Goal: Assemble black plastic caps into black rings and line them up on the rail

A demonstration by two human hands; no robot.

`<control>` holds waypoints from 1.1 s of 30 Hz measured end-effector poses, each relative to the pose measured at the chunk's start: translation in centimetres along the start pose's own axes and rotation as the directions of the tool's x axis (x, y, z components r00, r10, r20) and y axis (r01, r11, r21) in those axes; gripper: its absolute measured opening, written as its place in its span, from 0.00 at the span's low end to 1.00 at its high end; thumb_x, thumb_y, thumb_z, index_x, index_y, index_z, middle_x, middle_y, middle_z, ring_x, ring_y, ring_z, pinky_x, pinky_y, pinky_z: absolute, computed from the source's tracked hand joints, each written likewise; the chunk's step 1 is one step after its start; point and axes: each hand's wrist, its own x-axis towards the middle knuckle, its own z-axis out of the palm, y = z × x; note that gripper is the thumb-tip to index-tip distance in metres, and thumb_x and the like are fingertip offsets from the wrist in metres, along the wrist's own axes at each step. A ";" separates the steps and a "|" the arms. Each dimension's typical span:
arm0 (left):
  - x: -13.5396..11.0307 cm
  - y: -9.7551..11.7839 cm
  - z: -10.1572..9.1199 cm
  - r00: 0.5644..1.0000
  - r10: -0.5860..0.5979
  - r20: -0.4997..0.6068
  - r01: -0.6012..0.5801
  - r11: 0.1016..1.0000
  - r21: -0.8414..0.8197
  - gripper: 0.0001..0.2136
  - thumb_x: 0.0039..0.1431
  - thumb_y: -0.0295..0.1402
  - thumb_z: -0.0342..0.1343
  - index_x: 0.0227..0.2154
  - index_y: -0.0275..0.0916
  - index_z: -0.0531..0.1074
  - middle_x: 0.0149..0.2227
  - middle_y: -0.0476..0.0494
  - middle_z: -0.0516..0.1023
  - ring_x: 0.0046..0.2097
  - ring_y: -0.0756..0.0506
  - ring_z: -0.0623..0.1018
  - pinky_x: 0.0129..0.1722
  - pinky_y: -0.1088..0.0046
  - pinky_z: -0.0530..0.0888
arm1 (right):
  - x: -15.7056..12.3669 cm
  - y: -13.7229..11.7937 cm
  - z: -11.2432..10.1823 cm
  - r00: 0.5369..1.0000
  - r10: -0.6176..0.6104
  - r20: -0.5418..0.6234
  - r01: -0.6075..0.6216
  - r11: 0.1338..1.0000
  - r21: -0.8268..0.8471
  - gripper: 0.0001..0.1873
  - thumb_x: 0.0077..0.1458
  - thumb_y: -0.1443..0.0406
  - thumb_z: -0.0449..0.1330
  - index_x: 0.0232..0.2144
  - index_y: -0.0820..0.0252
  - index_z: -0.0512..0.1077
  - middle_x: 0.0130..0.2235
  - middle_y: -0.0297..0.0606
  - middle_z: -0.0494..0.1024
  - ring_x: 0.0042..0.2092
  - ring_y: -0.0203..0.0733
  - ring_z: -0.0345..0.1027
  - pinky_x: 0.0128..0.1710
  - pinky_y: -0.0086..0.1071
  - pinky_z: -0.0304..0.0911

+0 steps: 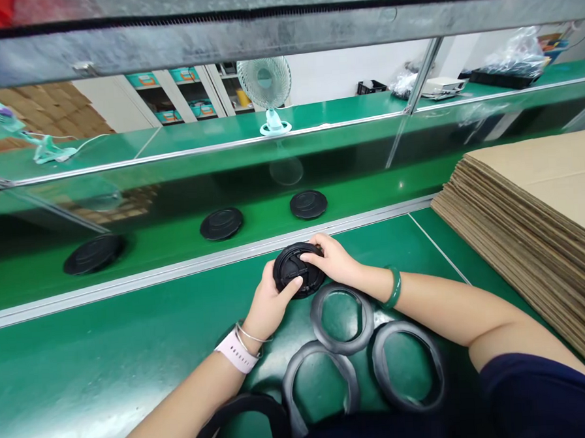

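A round black disc part (pixel 295 272) is held tilted just above the green bench, gripped from both sides. My left hand (pixel 270 303) clasps its left edge, thumb pressed on the face. My right hand (pixel 331 259) curls over its right and top edge. Just below the hands lie grey rubber rings: one (pixel 342 318) right under my right wrist, another (pixel 409 365) to its right, a third (pixel 319 387) nearer me. A darker ring (pixel 244 424) sits at the bottom edge under my left forearm.
Three black discs (pixel 94 253), (pixel 221 223), (pixel 309 204) lie on the green conveyor belt (pixel 176 245) beyond a metal rail. A stack of flat cardboard sheets (pixel 537 213) fills the right side. A small fan (pixel 266 93) stands on the far shelf.
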 end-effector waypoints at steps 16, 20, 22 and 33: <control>-0.2 0.7 0.0 0.998 0.008 -0.055 0.004 0.979 0.204 0.23 0.61 0.47 0.56 0.54 0.41 0.63 0.53 0.40 0.75 0.54 0.39 0.75 0.56 0.57 0.71 | -0.1 -1.1 -0.3 0.991 0.117 0.068 -0.121 0.991 0.060 0.10 0.55 0.66 0.66 0.32 0.58 0.66 0.34 0.32 0.73 0.37 0.42 0.67 0.39 0.35 0.62; -0.2 0.7 0.0 0.996 -0.001 -0.090 0.017 0.984 0.176 0.22 0.61 0.47 0.56 0.53 0.41 0.64 0.52 0.41 0.75 0.55 0.39 0.75 0.56 0.58 0.70 | -0.1 -0.6 -0.7 0.960 0.046 0.276 -0.137 0.937 0.320 0.25 0.47 0.63 0.73 0.45 0.59 0.68 0.45 0.37 0.76 0.47 0.47 0.70 0.49 0.40 0.64; -0.2 0.7 0.0 0.996 -0.004 -0.089 0.020 0.984 0.179 0.22 0.61 0.47 0.56 0.53 0.41 0.64 0.52 0.41 0.75 0.55 0.39 0.75 0.56 0.58 0.70 | -0.1 -0.6 -0.8 0.954 0.046 0.297 -0.147 0.933 0.328 0.28 0.45 0.64 0.74 0.47 0.59 0.68 0.46 0.38 0.75 0.48 0.49 0.70 0.51 0.41 0.64; -0.2 0.9 0.2 0.997 0.006 -0.082 0.008 0.986 0.168 0.20 0.61 0.44 0.56 0.52 0.41 0.65 0.51 0.42 0.76 0.53 0.40 0.75 0.55 0.60 0.70 | -0.3 -2.9 -0.9 0.956 0.188 0.227 -0.181 0.982 -0.050 0.23 0.48 0.70 0.74 0.43 0.60 0.67 0.43 0.38 0.77 0.44 0.49 0.72 0.44 0.41 0.66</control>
